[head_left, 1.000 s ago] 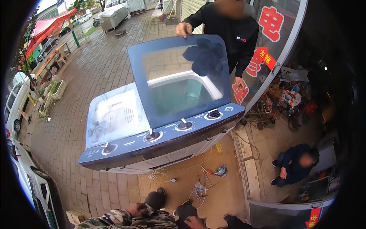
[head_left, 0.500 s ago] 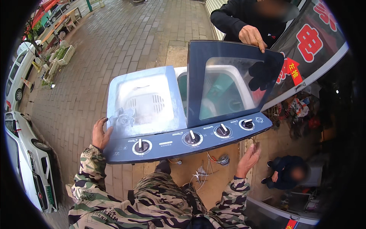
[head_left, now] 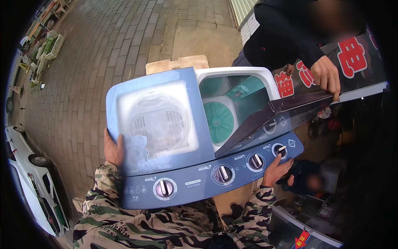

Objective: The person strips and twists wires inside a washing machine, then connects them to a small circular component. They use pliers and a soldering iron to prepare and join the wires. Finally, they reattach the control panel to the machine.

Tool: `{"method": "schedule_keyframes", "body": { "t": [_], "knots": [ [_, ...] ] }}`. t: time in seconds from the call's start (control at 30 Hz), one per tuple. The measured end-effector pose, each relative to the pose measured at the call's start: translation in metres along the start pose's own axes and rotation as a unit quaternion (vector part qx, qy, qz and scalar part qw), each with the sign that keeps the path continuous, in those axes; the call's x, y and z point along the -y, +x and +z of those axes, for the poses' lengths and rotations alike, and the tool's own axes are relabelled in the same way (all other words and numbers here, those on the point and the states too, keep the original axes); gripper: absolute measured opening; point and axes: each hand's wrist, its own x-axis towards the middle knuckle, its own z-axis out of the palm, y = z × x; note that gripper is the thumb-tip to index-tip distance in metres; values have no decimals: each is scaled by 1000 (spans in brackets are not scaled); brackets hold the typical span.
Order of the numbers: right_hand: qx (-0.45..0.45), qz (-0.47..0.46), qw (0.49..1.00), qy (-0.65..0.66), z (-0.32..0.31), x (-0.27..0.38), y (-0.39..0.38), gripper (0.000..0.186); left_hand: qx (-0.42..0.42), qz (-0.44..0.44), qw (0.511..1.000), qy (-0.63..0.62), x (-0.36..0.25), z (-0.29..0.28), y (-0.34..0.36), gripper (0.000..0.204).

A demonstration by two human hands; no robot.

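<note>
A blue twin-tub washing machine [head_left: 195,178] stands in front of me, its control panel with several knobs nearest to me. My left hand [head_left: 113,149] lies against its left side, thumb and fingers apart. At the panel's right end, my right hand [head_left: 277,170] has its fingers stretched out, with the fingertips by the rightmost knob [head_left: 280,150]. The left lid [head_left: 157,120] is down. The dark right lid [head_left: 273,110] stands raised, showing a green tub [head_left: 217,120] inside a white rim. Another person's hand [head_left: 325,76] grips that lid's far edge.
The other person in dark clothes [head_left: 282,37] stands at the far right, beside a glass door with red lettering [head_left: 352,58]. Someone sits [head_left: 304,178] at the lower right. Cardboard [head_left: 178,63] shows behind the machine. Brick paving [head_left: 83,91] and a white car [head_left: 33,174] are at left.
The raised lid has swung over to the right with the other person's hand. The machine appears larger and nearer. My right hand has moved up to the panel's right end.
</note>
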Motion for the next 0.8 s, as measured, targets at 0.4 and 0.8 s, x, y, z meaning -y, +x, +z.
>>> {"method": "schedule_keyframes", "body": {
  "t": [0.4,0.8],
  "knots": [
    [52,-126,990,-43,1,-15,5,52,-10,8,1000,-23,0,-2,0,75],
    [74,-59,994,-47,9,-52,-2,47,-4,17,998,-52,2,-2,1,72]
  ]
}}
